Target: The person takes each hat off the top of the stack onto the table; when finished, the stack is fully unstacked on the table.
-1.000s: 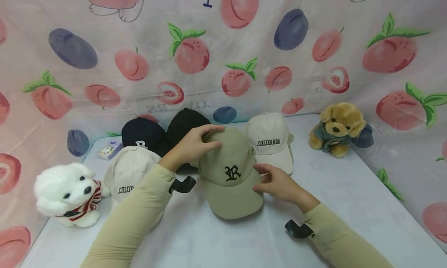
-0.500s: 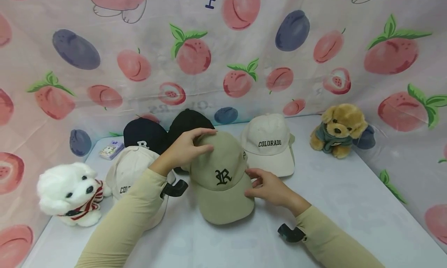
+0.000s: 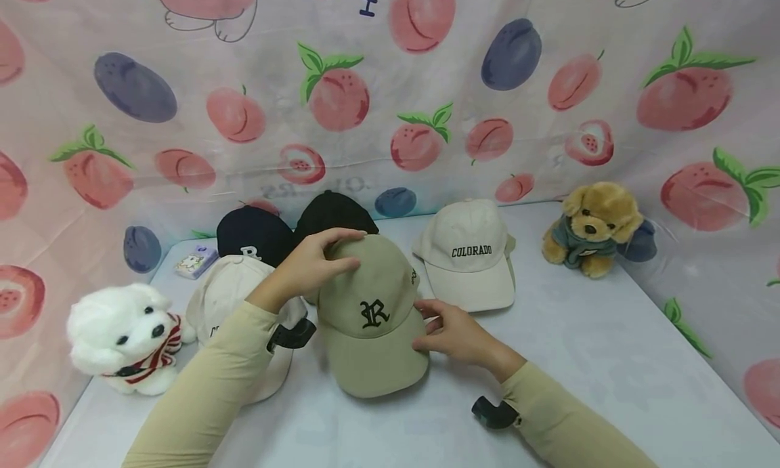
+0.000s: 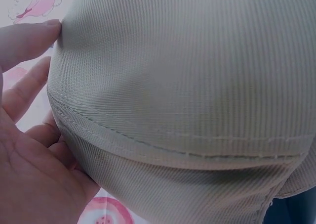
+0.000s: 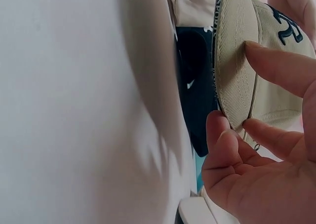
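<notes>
in the head view, the khaki fabric baseball cap with a black gothic letter on its front (image 3: 356, 278) lies between the two hands, over the white-covered table (image 3: 585, 359); its long axis runs from the crown, farther off, to the brim, which points back toward the person and slightly to the right; the left hand (image 3: 313, 261) is at the crown's upper left, thumb and fingers parted wide and bent over it; the right hand (image 3: 453, 332) is lower and nearer to the brim, pinching the cap's right side about where brim and crown meet; the off-white cap lettered "colorado" (image 3: 466, 254) stands just beyond the right hand;

in the left wrist view, the ribbed crown fills most of the frame; the left hand's thumb and fingers rest along its curved edge, spread apart;

in the right wrist view, the right hand's thumb and fingers hold the cap near its lower edge, with cloth between them; whether the cap touches the table is hard to tell from these angles.
</notes>
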Demonstrator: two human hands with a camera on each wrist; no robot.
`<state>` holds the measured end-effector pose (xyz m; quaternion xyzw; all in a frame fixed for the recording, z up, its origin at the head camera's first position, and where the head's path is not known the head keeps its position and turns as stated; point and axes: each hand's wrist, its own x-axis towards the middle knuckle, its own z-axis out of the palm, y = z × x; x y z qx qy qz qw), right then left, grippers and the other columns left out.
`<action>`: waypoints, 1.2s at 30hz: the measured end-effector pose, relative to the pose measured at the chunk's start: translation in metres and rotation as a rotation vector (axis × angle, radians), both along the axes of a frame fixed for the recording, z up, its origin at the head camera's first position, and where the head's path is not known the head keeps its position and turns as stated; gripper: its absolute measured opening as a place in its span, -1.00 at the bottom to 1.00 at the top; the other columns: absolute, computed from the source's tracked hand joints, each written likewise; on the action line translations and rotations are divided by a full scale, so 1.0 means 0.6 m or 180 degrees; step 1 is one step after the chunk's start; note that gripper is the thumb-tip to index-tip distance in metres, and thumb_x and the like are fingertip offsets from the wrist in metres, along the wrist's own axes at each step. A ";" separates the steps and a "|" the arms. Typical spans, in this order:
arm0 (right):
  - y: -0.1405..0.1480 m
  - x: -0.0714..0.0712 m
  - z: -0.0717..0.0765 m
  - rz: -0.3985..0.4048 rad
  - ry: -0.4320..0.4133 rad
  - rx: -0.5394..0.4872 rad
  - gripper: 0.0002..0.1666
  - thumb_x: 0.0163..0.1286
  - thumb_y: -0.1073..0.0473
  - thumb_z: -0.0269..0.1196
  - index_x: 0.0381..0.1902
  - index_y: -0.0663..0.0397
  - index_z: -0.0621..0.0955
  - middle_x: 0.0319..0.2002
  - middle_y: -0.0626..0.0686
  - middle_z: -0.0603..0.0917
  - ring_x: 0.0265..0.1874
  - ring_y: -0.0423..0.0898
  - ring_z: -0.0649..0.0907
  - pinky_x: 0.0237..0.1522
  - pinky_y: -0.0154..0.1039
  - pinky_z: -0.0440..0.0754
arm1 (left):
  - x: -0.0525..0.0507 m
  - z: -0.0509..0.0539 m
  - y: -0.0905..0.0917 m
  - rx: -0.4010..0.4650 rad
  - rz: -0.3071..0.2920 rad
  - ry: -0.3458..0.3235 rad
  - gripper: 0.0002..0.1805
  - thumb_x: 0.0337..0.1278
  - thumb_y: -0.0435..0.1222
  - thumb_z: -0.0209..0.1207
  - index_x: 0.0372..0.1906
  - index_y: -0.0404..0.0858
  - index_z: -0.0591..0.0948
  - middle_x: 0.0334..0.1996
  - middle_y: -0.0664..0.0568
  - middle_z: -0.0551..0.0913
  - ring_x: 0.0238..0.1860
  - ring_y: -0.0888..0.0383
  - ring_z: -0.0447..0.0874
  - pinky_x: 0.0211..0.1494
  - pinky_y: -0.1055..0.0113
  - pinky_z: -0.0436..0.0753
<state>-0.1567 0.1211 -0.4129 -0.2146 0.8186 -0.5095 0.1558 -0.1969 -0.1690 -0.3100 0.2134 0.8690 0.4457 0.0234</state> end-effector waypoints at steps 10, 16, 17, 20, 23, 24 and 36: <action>-0.027 0.005 -0.011 0.0051 -0.0059 -0.0034 -0.12 0.13 0.23 0.50 0.35 0.42 0.39 0.04 0.14 0.58 -0.11 -0.05 0.65 -0.17 -0.27 0.63 | 0.000 -0.010 -0.025 -0.0101 0.0059 0.0014 -0.51 0.24 -0.22 0.35 0.27 -0.14 0.60 0.23 -0.04 0.56 0.20 0.03 0.52 0.24 0.01 0.48; -0.041 0.009 -0.014 0.0077 -0.0113 -0.0025 -0.10 0.12 0.24 0.51 0.36 0.41 0.39 0.01 0.11 0.60 -0.14 -0.09 0.65 -0.20 -0.29 0.62 | 0.002 -0.015 -0.039 -0.0079 0.0080 -0.0017 -0.52 0.25 -0.22 0.34 0.27 -0.17 0.60 0.22 -0.05 0.57 0.19 0.03 0.52 0.23 0.03 0.48; -0.044 0.009 -0.015 0.0082 -0.0111 -0.0020 -0.11 0.12 0.24 0.51 0.36 0.40 0.39 0.01 0.10 0.61 -0.14 -0.10 0.65 -0.19 -0.30 0.61 | 0.002 -0.016 -0.042 -0.0072 0.0089 -0.0025 -0.52 0.25 -0.22 0.34 0.26 -0.17 0.60 0.22 -0.04 0.58 0.18 0.04 0.52 0.23 0.03 0.48; -0.051 0.010 -0.019 0.0102 -0.0091 -0.0010 -0.11 0.12 0.22 0.51 0.35 0.39 0.39 0.00 0.08 0.60 -0.14 -0.11 0.65 -0.17 -0.30 0.60 | 0.002 -0.016 -0.047 -0.0060 0.0121 -0.0028 -0.52 0.24 -0.24 0.35 0.25 -0.20 0.61 0.20 -0.06 0.59 0.17 0.03 0.53 0.21 0.04 0.49; -0.058 0.011 -0.021 0.0150 -0.0054 -0.0041 -0.13 0.13 0.22 0.51 0.33 0.40 0.40 -0.02 0.07 0.61 -0.15 -0.13 0.65 -0.16 -0.30 0.61 | 0.002 -0.017 -0.050 -0.0024 0.0168 -0.0043 -0.54 0.21 -0.27 0.37 0.21 -0.23 0.63 0.18 -0.06 0.60 0.16 0.03 0.52 0.22 0.05 0.48; -0.059 0.012 -0.021 0.0186 -0.0017 -0.0041 -0.14 0.14 0.22 0.50 0.32 0.42 0.40 -0.03 0.07 0.61 -0.16 -0.14 0.65 -0.16 -0.30 0.61 | 0.003 -0.017 -0.051 -0.0010 0.0182 -0.0051 -0.55 0.20 -0.27 0.37 0.20 -0.23 0.63 0.17 -0.06 0.61 0.16 0.03 0.52 0.22 0.05 0.47; -0.079 0.012 -0.025 0.0174 -0.0172 0.0031 -0.16 0.13 0.25 0.50 0.32 0.39 0.39 -0.05 0.04 0.63 -0.10 -0.08 0.64 -0.09 -0.28 0.58 | 0.002 -0.023 -0.061 0.0048 0.0227 -0.0073 -0.63 0.22 -0.29 0.36 0.11 -0.27 0.64 0.15 -0.08 0.63 0.16 0.03 0.53 0.23 0.07 0.45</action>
